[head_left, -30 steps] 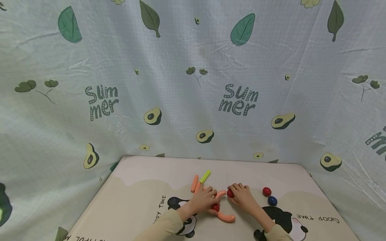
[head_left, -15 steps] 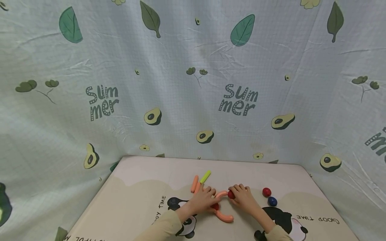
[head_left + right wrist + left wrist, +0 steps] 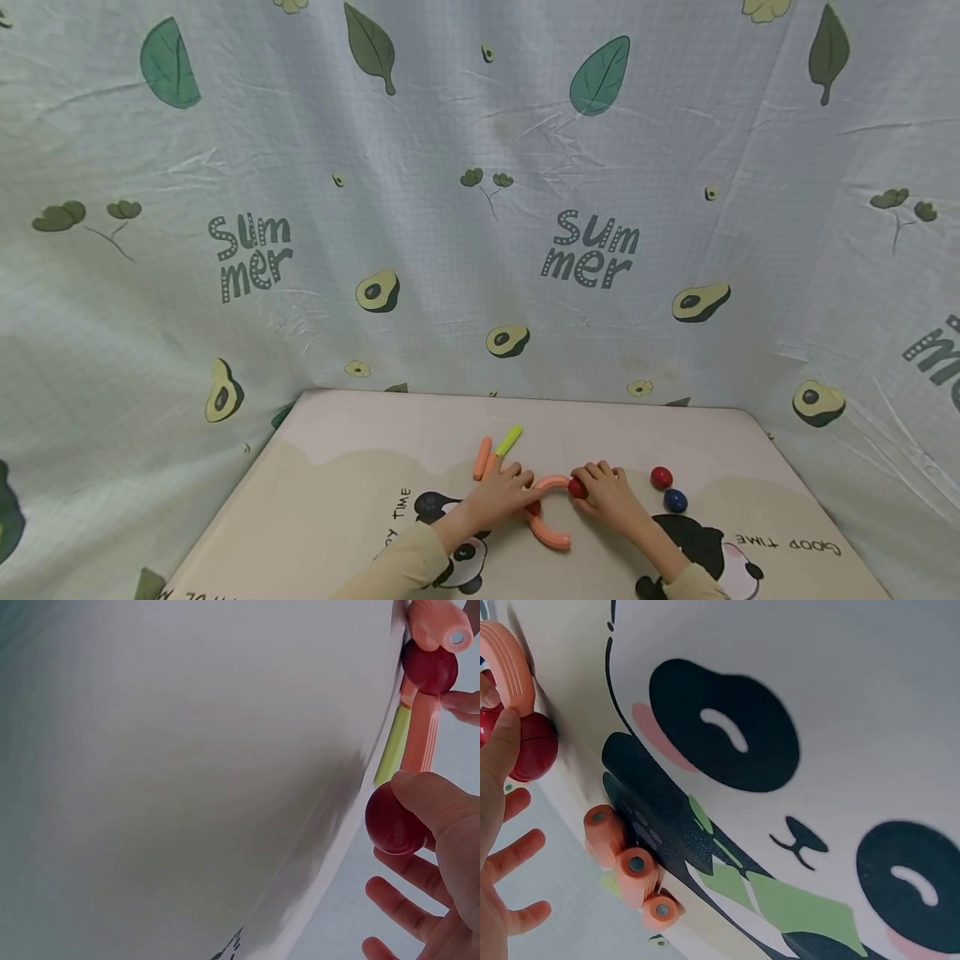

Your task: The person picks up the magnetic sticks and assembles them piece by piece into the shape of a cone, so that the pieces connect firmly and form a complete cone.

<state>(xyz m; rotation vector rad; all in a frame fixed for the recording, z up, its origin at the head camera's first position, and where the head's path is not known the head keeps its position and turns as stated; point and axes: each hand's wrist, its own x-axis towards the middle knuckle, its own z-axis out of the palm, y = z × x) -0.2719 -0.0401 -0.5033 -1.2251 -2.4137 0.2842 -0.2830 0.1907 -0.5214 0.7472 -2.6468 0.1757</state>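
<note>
My left hand point(image 3: 497, 498) pinches a red ball point(image 3: 540, 754) where curved orange rods meet. One curved rod point(image 3: 553, 481) arches from that ball toward my right hand; a second curved rod point(image 3: 551, 537) bends toward me. My right hand point(image 3: 611, 500) holds another red ball point(image 3: 391, 821) between thumb and fingers, right at the far end of the arching rod. In the right wrist view, this rod point(image 3: 422, 739) runs between the two red balls, and the second rod shows a round metal tip. The left fingers partly cover the joint in the head view.
Orange sticks point(image 3: 482, 458) and a yellow-green stick point(image 3: 510, 439) lie just beyond my left hand. To the right of my right hand are a loose red ball point(image 3: 662, 477) and a blue ball point(image 3: 676, 501). A printed mat point(image 3: 337, 500) covers the table, with a patterned curtain point(image 3: 435, 250) behind.
My right hand has shifted slightly right and toward me with its red ball, and the arching rod's end has followed to it. The near curved rod has swung a little left.
</note>
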